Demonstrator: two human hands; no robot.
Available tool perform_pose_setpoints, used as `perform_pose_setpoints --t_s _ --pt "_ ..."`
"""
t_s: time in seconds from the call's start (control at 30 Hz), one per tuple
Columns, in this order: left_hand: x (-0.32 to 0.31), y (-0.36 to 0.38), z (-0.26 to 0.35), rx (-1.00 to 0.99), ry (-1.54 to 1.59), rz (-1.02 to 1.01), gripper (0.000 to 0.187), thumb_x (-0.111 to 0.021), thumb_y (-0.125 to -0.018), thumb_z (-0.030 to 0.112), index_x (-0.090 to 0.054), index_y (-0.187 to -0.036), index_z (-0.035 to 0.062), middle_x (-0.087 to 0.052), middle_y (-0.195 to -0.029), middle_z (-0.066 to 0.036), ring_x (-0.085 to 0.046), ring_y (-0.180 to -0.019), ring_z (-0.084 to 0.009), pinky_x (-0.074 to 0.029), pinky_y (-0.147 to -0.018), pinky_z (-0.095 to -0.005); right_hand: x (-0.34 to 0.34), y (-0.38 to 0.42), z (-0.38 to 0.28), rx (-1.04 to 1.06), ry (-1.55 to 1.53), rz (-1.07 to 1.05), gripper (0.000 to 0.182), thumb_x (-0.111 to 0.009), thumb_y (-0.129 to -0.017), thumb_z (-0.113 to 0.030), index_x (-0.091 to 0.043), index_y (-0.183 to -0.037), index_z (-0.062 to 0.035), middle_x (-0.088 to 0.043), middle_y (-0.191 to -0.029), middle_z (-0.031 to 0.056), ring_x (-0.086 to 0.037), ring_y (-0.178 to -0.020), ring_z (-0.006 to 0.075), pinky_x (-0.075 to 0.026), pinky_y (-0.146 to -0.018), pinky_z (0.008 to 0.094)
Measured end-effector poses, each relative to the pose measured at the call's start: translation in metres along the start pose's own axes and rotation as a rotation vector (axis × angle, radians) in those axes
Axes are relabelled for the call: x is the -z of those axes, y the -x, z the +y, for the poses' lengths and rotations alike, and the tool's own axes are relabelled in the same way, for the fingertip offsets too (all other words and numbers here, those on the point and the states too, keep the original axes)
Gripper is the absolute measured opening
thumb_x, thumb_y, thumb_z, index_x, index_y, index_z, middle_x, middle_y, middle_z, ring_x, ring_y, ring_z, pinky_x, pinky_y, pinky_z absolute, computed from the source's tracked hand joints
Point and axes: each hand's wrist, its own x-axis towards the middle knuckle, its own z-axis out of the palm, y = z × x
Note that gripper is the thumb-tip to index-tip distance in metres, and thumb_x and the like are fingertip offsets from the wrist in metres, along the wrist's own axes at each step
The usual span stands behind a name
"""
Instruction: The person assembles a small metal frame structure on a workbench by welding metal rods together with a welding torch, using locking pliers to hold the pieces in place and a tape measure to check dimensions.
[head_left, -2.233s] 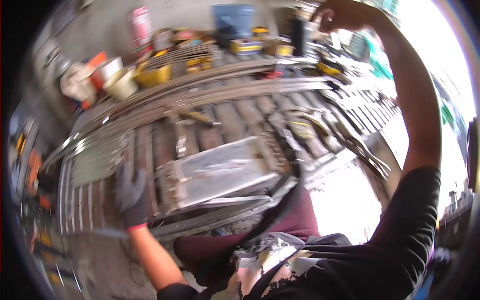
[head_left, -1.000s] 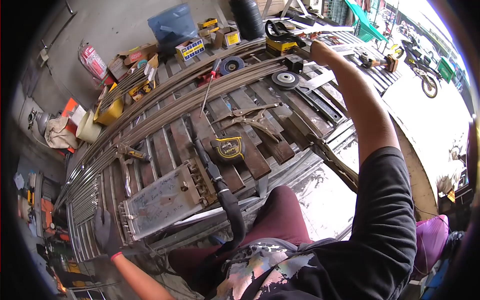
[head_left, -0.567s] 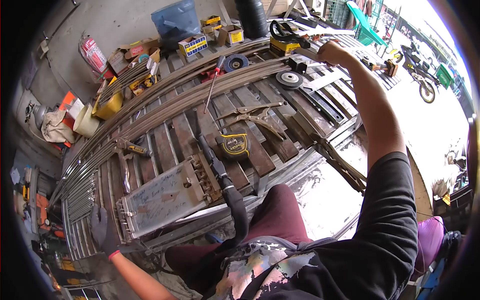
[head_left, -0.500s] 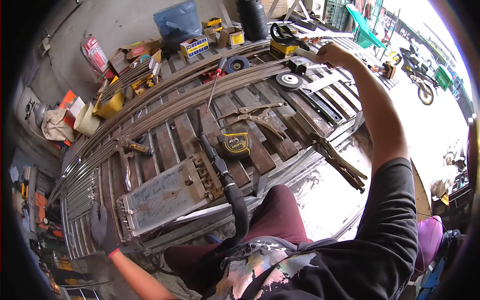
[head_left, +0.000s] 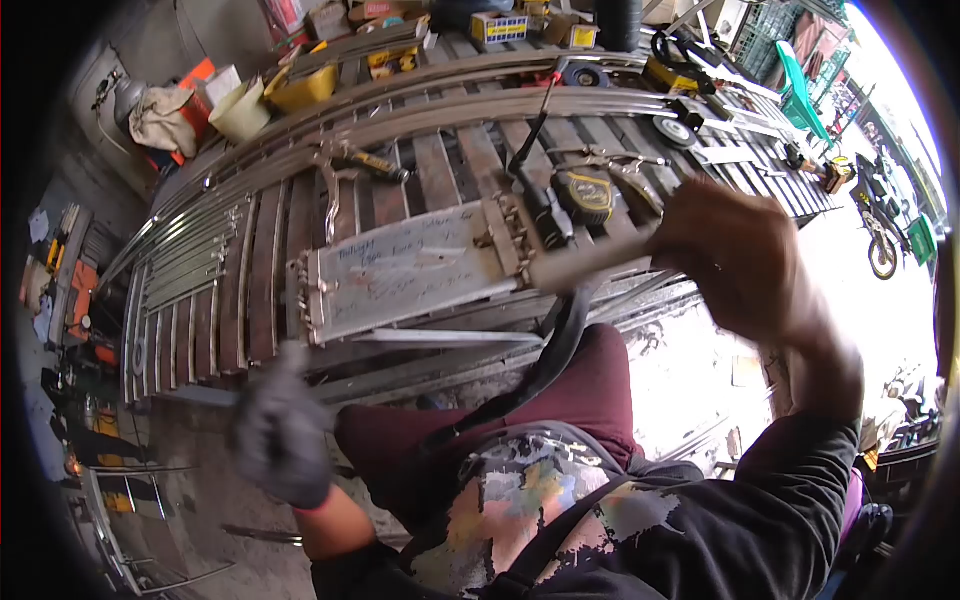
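Observation:
My bare right hand [head_left: 735, 260] is closed round a pale, stick-like thing [head_left: 590, 262], smeared by motion; I cannot make out its kind. It points left, its far end near the right end of a metal jig plate [head_left: 410, 262] with handwriting on it. My left hand [head_left: 280, 435], in a grey glove, is off the table's front edge, below the plate's left end. Motion blurs its fingers. Behind the plate's right end lie a black welding torch [head_left: 540, 205] and a yellow-black tape measure [head_left: 583, 195]. Locking pliers [head_left: 615, 163] rest beyond the tape.
Thin metal rods [head_left: 200, 255] lie on the left of the slatted table [head_left: 262, 270]. A yellow-handled tool [head_left: 365, 160] sits behind the plate. Long metal strips [head_left: 440, 122] run across the back. The torch's black cable [head_left: 568, 335] hangs over the front edge past my leg.
My right hand has come from the far right down towards the plate with the pale stick. My left hand has lifted off the table and moved right. The view has shifted.

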Motion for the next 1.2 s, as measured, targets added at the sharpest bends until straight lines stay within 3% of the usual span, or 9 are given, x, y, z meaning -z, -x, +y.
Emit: perform_pose_setpoints --t_s 0.03,0.13,0.33,0.53,0.63,0.73,0.77,1.0,1.2 --pt "-0.023 0.007 0.033 0.118 0.081 -0.145 0.053 -0.065 -0.101 0.016 -0.055 -0.148 -0.0066 -0.074 -0.089 -0.008 -0.051 -0.052 -0.0073 -0.06 -0.077 -0.029 -0.017 0.006 -0.022 0.033 -0.082 -0.013 0.009 -0.079 -0.087 -0.001 -0.071 -0.092 0.0001 -0.066 -0.084 0.0118 -0.07 -0.071 0.0246 -0.056 -0.059 0.0347" --pt "-0.073 0.014 0.059 0.219 0.28 -0.243 0.064 -0.073 -0.094 0.006 -0.051 -0.155 0.0019 -0.076 -0.102 -0.008 -0.055 -0.062 -0.0066 -0.056 -0.078 -0.0252 -0.072 0.019 -0.057 0.022 -0.365 -0.012 0.014 -0.081 -0.085 -0.001 -0.071 -0.095 -0.0012 -0.069 -0.088 0.0115 -0.072 -0.071 0.0261 -0.059 -0.06 0.036" --pt "-0.066 0.057 0.028 0.499 0.454 -0.144 0.063 -0.075 -0.091 -0.003 -0.057 -0.151 0.0051 -0.067 -0.093 0.004 -0.053 -0.074 -0.0029 -0.047 -0.069 -0.02 -0.13 0.022 -0.097 -0.192 -0.674 -0.061 0.019 -0.086 -0.085 -0.005 -0.068 -0.091 -0.0013 -0.059 -0.079 0.0106 -0.066 -0.064 0.0312 -0.051 -0.055 0.0408" --pt "-0.035 0.057 0.008 0.836 0.41 0.059 0.052 -0.081 -0.088 -0.004 -0.069 -0.138 0.0039 -0.072 -0.085 0.003 -0.057 -0.074 0.0001 -0.049 -0.067 -0.0171 -0.163 0.031 -0.099 -0.534 -0.972 0.039 0.018 -0.082 -0.092 -0.009 -0.068 -0.087 -0.0001 -0.065 -0.077 0.0038 -0.058 -0.067 0.009 -0.044 -0.059 0.0271" --pt "-0.016 0.042 -0.017 0.669 0.518 0.376 0.031 -0.075 -0.09 -0.008 -0.072 -0.12 -0.0003 -0.077 -0.098 -0.009 -0.063 -0.075 -0.0037 -0.052 -0.067 -0.0193 -0.163 0.027 -0.099 -0.672 -1.015 0.079 0.017 -0.078 -0.095 -0.008 -0.067 -0.087 0.0011 -0.063 -0.077 0.002 -0.056 -0.066 0.0074 -0.043 -0.058 0.0259" --pt "0.009 0.014 -0.045 0.385 -0.082 0.599 0.016 -0.07 -0.093 -0.011 -0.073 -0.107 -0.0052 -0.074 -0.098 -0.009 -0.063 -0.076 -0.0043 -0.051 -0.066 -0.0197 -0.156 0.021 -0.1 -0.703 -1.005 0.072 0.014 -0.075 -0.097 -0.006 -0.066 -0.09 0.002 -0.062 -0.077 0.0017 -0.055 -0.063 0.0058 -0.042 -0.057 0.024" --pt "0.018 0.006 -0.067 0.163 -0.223 0.537 0.015 -0.072 -0.092 -0.009 -0.074 -0.106 -0.0043 -0.072 -0.092 -0.005 -0.06 -0.075 -0.0033 -0.048 -0.064 -0.0186 -0.157 0.019 -0.101 -0.698 -0.999 0.076 0.014 -0.075 -0.098 -0.006 -0.066 -0.09 0.002 -0.062 -0.076 0.0016 -0.055 -0.063 0.0057 -0.042 -0.057 0.0238" --pt "0.035 0.004 -0.14 0.331 -0.056 0.081 0.018 -0.067 -0.095 -0.013 -0.072 -0.112 -0.0084 -0.065 -0.094 -0.003 -0.055 -0.081 -0.005 -0.045 -0.075 -0.0204 -0.158 0.015 -0.095 -0.754 -0.908 0.118 0.014 -0.071 -0.101 -0.006 -0.066 -0.091 0.0014 -0.064 -0.074 0.0021 -0.058 -0.062 0.0059 -0.045 -0.057 0.0232" --pt "0.017 0.016 -0.139 0.147 -0.24 0.3 0.025 -0.071 -0.093 -0.01 -0.072 -0.117 -0.0066 -0.075 -0.115 -0.015 -0.07 -0.107 -0.018 -0.055 -0.092 -0.0301 -0.153 -0.019 -0.065 -0.79 -0.609 0.186 0.016 -0.071 -0.101 -0.011 -0.07 -0.093 0.0028 -0.063 -0.067 0.0006 -0.057 -0.056 0.0049 -0.043 -0.051 0.0223"
